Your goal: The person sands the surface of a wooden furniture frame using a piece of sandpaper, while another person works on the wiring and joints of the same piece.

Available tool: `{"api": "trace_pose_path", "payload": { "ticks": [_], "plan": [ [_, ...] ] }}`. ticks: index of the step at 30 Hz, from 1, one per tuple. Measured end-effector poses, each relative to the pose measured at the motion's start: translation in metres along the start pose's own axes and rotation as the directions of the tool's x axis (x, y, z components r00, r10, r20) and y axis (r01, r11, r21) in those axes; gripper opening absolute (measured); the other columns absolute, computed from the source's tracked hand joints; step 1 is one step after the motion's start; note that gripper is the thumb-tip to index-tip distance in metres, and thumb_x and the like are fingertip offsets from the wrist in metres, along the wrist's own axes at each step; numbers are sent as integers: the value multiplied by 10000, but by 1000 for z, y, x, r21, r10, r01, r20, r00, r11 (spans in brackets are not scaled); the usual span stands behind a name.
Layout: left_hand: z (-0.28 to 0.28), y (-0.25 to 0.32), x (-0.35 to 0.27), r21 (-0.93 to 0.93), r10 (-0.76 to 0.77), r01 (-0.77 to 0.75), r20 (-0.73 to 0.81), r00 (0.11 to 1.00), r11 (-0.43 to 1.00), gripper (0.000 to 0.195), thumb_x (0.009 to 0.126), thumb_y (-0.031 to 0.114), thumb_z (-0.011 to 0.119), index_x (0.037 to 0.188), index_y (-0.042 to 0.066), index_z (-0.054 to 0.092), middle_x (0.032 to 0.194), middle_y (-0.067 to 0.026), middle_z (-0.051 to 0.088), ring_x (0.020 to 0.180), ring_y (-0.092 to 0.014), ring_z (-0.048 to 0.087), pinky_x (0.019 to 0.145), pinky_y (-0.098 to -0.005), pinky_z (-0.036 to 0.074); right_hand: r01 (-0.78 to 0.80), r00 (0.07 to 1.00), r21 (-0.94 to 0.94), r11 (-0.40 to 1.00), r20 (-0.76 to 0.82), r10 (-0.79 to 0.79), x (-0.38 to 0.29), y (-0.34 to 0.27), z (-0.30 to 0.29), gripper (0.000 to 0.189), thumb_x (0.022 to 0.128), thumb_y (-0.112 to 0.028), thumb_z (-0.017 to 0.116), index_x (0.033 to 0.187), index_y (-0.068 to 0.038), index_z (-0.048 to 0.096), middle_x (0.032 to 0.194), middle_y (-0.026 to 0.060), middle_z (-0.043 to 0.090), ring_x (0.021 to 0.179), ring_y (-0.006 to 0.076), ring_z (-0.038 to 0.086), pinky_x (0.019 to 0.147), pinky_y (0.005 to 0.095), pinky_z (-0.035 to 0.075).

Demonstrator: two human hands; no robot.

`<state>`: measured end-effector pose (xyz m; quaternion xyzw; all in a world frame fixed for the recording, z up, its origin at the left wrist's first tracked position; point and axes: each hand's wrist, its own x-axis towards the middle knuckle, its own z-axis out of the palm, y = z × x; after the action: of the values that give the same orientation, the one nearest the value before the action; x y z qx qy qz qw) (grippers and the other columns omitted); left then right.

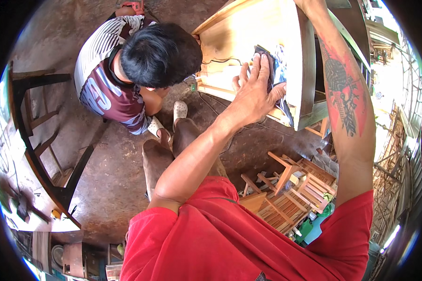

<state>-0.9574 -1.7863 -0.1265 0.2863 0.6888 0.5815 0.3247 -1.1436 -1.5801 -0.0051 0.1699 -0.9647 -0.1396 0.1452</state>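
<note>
Before me a pale wooden box-like furniture piece [228, 31] with a dark outer side stands open towards me, brightly lit inside. My left hand [255, 82] lies palm down over a bunched dark cloth [273, 68] against its inner face. Part of the cloth sits between thumb and fingers; a blue and white patterned portion shows beyond it. My right hand [307, 4] reaches to the upper edge of the piece. Most of that hand is cut off by the frame, so its grip is hidden.
A crouching person [116, 70] is close on the left, one hand on the box's edge, near a red power tool [135, 6]. Cables [211, 105] trail over the floor. A dark-framed table [45, 200] stands left; slatted wooden furniture [285, 196] lies to the right.
</note>
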Motion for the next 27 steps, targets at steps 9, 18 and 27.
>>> {"api": "trace_pose_path", "payload": {
  "ticks": [9, 18, 27],
  "plan": [
    [-2, 2, 2, -25, -17, 18, 22, 1000, 1000, 958, 1004, 618, 508, 1624, -7, 130, 1665, -318, 133, 1510, -591, 90, 1173, -729, 102, 60, 998, -63, 996, -32, -62, -2, 9, 7, 129, 758, -220, 714, 754, -93, 686, 713, 122, 668, 680, 307, 693, 634, 414, 571],
    [1, -1, 1, -9, -14, 14, 10, 1000, 1000, 951, 1007, 608, 507, 1622, -12, 130, 1670, -311, 127, 1516, -576, 94, 1177, -723, 85, -2, 1000, -67, 998, -14, 2, -4, 6, 8, 138, 762, -228, 698, 720, -103, 658, 678, 117, 646, 680, 305, 688, 625, 431, 565],
    [1, 0, 2, -4, -18, 18, 24, 1000, 1000, 949, 1014, 618, 482, 1625, -9, 114, 1671, -315, 112, 1522, -570, 72, 1188, -708, 74, -8, 1000, -83, 997, -19, 6, -4, 5, 11, 156, 776, -213, 691, 691, -97, 630, 668, 108, 642, 657, 298, 682, 615, 423, 563]
  ]
}}
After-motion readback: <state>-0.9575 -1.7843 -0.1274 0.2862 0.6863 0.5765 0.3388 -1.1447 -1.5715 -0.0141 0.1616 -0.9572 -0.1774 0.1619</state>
